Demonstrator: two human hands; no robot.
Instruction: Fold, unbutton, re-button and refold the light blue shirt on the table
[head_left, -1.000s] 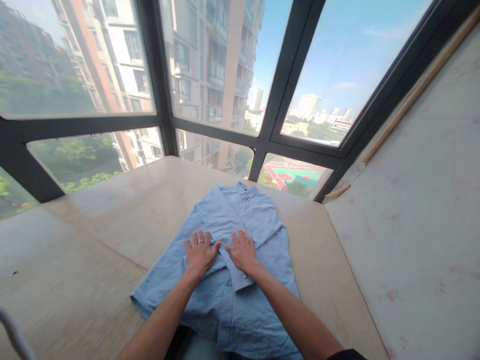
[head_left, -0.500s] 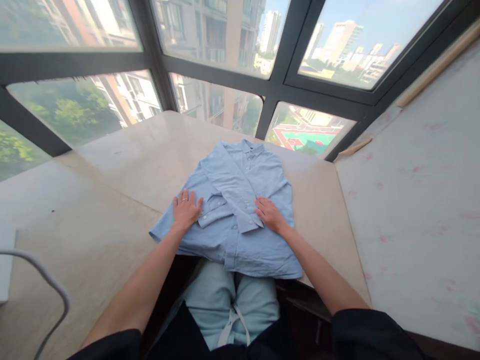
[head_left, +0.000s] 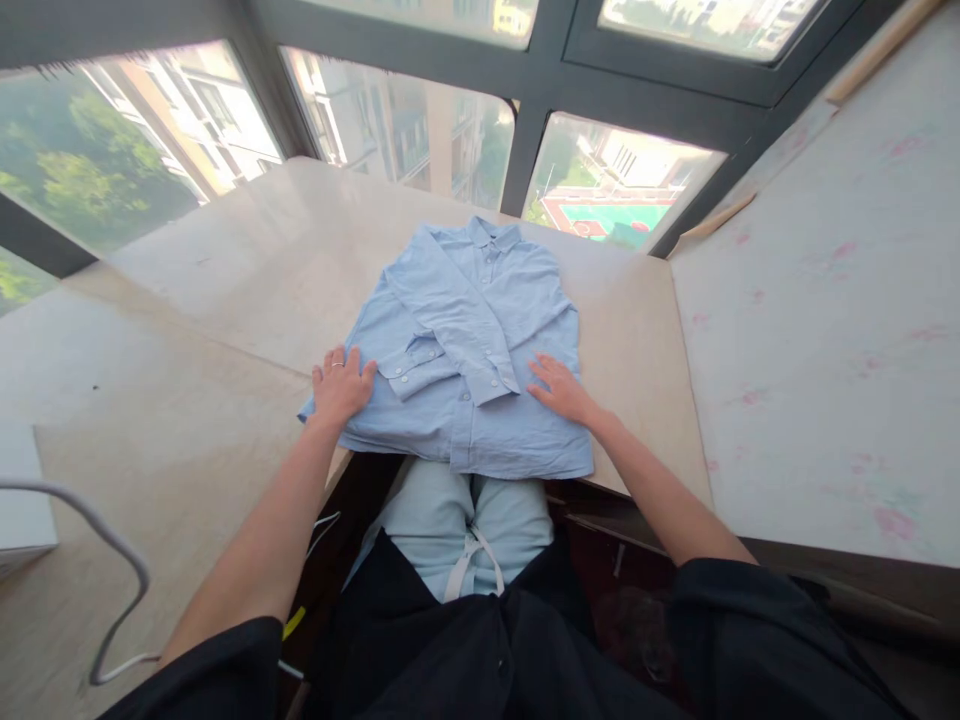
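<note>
A light blue button-up shirt (head_left: 442, 290) lies front up on the table, its collar toward the window and its hem along the table's near edge. Both sleeves are folded in across the front, and their cuffs cross near the middle. My left hand (head_left: 343, 386), with a ring on one finger, rests spread on the shirt's left side near the lower edge. On the right side, my right hand (head_left: 561, 387) lies flat on the fabric with fingers stretched, a little apart from the nearer cuff. Neither hand grips the cloth.
The pale tabletop (head_left: 210, 280) reaches back to grey-framed windows (head_left: 517, 140). A floral-papered wall (head_left: 810, 340) bounds the right side. At the far left a grey cable (head_left: 124, 550) curves beside a white box (head_left: 26, 500). My legs are under the near edge.
My left hand has slid outward to the left, and my right hand has moved right, off the cuff. The view has tilted down; the shirt's folded shape looks the same.
</note>
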